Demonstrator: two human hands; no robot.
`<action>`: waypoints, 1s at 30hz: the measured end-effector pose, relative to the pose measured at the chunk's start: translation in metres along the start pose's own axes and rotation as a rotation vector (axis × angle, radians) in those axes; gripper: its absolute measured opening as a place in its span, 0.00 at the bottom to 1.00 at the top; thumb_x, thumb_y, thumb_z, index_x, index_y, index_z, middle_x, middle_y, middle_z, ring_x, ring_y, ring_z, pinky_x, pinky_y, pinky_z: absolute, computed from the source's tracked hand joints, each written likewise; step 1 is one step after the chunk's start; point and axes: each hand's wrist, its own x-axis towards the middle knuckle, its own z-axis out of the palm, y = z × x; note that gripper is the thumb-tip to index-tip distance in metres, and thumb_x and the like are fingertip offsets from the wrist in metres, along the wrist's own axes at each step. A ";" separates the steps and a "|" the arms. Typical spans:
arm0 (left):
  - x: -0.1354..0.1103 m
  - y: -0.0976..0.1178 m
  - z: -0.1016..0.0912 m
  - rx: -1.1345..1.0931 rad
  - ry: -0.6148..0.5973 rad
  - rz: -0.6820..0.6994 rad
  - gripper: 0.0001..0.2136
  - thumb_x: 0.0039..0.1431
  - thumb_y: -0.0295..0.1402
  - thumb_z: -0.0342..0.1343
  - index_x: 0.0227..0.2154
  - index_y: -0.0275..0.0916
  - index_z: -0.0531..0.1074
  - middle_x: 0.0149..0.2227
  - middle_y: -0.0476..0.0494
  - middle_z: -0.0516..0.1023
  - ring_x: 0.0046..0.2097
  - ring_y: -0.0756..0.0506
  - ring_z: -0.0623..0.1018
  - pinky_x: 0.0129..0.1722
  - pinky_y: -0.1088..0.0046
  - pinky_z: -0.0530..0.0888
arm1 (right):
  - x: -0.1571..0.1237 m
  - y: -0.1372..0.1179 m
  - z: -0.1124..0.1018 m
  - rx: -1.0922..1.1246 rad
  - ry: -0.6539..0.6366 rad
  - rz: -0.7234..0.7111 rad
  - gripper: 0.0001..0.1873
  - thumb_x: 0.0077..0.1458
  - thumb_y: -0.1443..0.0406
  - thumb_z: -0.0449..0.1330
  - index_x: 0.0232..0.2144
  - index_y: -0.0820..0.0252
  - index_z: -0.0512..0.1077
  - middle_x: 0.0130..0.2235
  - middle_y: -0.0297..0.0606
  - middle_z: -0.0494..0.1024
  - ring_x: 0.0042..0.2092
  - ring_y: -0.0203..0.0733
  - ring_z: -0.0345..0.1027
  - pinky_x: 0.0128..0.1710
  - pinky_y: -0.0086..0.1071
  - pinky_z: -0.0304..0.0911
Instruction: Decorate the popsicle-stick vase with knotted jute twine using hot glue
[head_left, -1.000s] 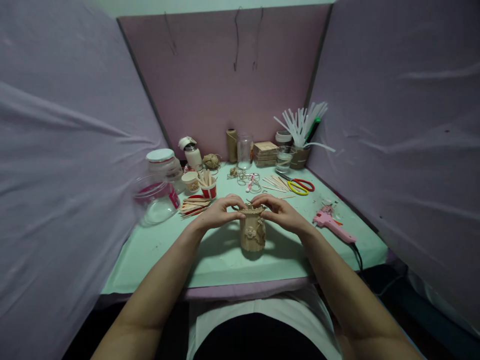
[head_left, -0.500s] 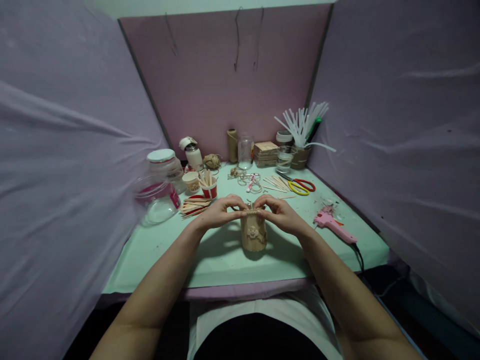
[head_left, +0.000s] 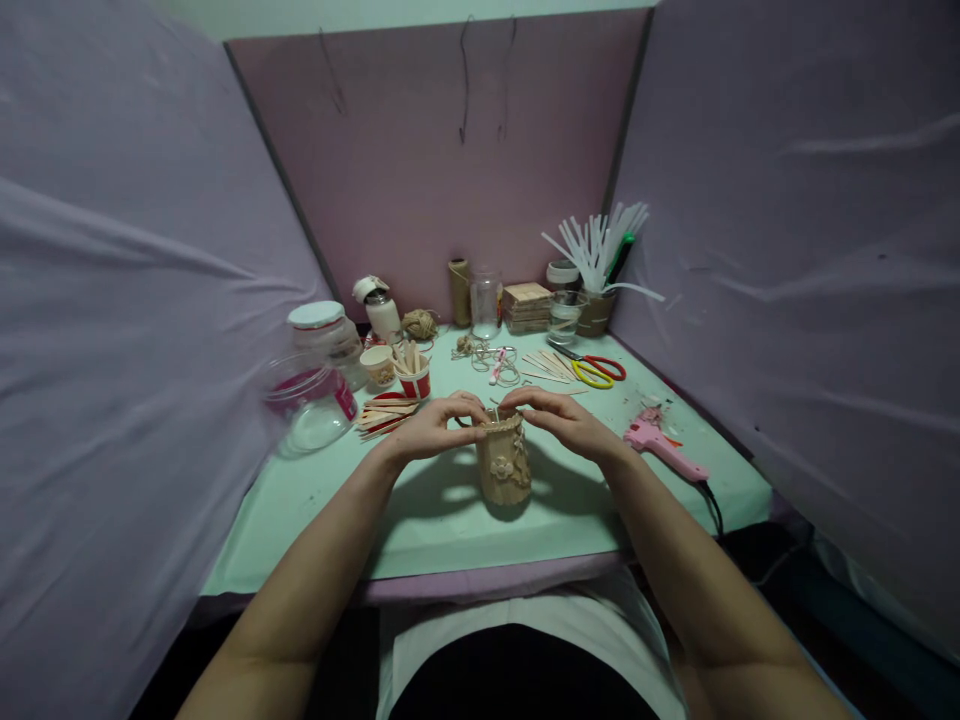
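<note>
Well out to the left of my left hand stands a clear jar with a pink label (head_left: 344, 400), and nearer to that hand lies a pile of flat wooden sticks (head_left: 382, 416). My left hand (head_left: 433, 428) pinches the near-left rim of the wooden cup (head_left: 504, 478), which stands upright between my hands, a pale flower on its front. My right hand (head_left: 566, 422) curves over the cup's right rim; I cannot tell whether it grips. Beyond it lie open scissors (head_left: 580, 358); to its right, a pink glue gun (head_left: 673, 458).
</note>
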 end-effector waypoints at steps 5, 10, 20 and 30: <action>0.001 0.003 0.000 -0.006 -0.016 -0.004 0.13 0.57 0.42 0.56 0.33 0.37 0.78 0.39 0.39 0.76 0.47 0.43 0.72 0.52 0.65 0.65 | 0.002 0.001 0.001 0.011 -0.048 -0.037 0.15 0.60 0.56 0.55 0.42 0.57 0.75 0.45 0.41 0.75 0.50 0.43 0.69 0.53 0.42 0.63; 0.001 0.003 0.000 -0.028 -0.017 -0.006 0.12 0.57 0.42 0.56 0.32 0.37 0.78 0.37 0.39 0.76 0.48 0.43 0.72 0.52 0.66 0.65 | 0.003 0.003 0.003 0.041 -0.052 -0.038 0.15 0.60 0.55 0.56 0.39 0.59 0.75 0.43 0.41 0.76 0.48 0.43 0.69 0.52 0.41 0.63; -0.001 0.000 0.001 -0.028 -0.023 0.040 0.12 0.57 0.41 0.57 0.34 0.38 0.78 0.38 0.38 0.77 0.49 0.42 0.72 0.52 0.64 0.66 | 0.002 -0.011 0.010 -0.087 -0.041 -0.028 0.12 0.59 0.57 0.57 0.37 0.59 0.74 0.40 0.39 0.75 0.44 0.41 0.68 0.49 0.38 0.63; 0.000 -0.011 0.003 -0.080 0.004 0.037 0.12 0.54 0.41 0.61 0.32 0.37 0.78 0.36 0.39 0.77 0.50 0.42 0.72 0.53 0.63 0.66 | 0.003 -0.013 0.012 -0.050 -0.083 -0.020 0.12 0.60 0.58 0.57 0.34 0.61 0.73 0.39 0.41 0.74 0.44 0.41 0.67 0.48 0.37 0.62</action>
